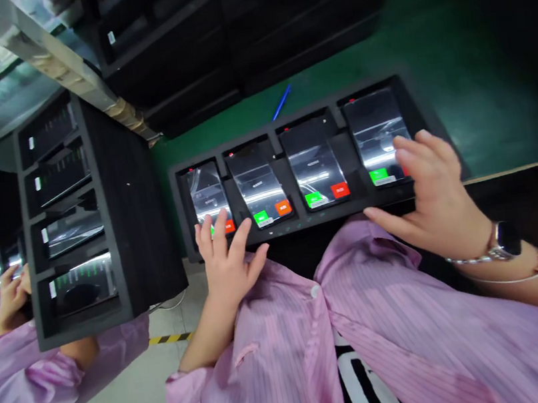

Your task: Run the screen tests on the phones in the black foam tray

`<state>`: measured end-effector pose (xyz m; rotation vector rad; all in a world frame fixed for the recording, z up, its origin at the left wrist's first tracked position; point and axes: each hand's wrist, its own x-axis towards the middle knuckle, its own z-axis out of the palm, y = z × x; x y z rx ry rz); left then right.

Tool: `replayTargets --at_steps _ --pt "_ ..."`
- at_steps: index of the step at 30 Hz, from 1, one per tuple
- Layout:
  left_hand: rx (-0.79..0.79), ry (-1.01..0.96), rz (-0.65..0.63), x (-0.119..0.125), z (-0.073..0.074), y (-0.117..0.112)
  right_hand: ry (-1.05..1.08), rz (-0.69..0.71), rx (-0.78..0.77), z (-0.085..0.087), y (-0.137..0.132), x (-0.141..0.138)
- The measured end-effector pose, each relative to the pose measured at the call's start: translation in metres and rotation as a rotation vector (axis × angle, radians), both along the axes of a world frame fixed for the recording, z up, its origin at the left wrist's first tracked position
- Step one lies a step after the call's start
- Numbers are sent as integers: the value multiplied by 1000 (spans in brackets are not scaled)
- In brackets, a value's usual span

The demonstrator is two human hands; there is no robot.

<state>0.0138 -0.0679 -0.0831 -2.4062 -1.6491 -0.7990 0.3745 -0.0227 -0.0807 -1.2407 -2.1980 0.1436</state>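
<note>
A long black foam tray [355, 178] lies before me with several smartphones set in its slots. My left hand [226, 268] is spread open, its fingertips over the lower part of the leftmost phone [206, 187]; whether they touch the glass I cannot tell. Beside it sit a second phone [254, 180] and a third phone [315, 164], each lit with a green and an orange or red block. My right hand [437, 193], thumb apart from the fingers, hovers at the rightmost phone [373, 122] and covers most of its red block. Neither hand holds anything.
On the left stands a stack of black trays [134, 215] with more phones in its top tray. A blue pen [282, 102] lies on the green table [480, 96] behind my tray. More black trays [168, 68] stand at the back. A co-worker's hand [10, 294] shows far left.
</note>
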Motion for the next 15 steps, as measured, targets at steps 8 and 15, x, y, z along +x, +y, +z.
replayTargets --at_steps 8,15 --pt "-194 66 -15 17 -3 9 -207 -100 -15 -14 -14 27" --pt "-397 89 189 29 42 70 -132 -57 -74 -6 54 -10"
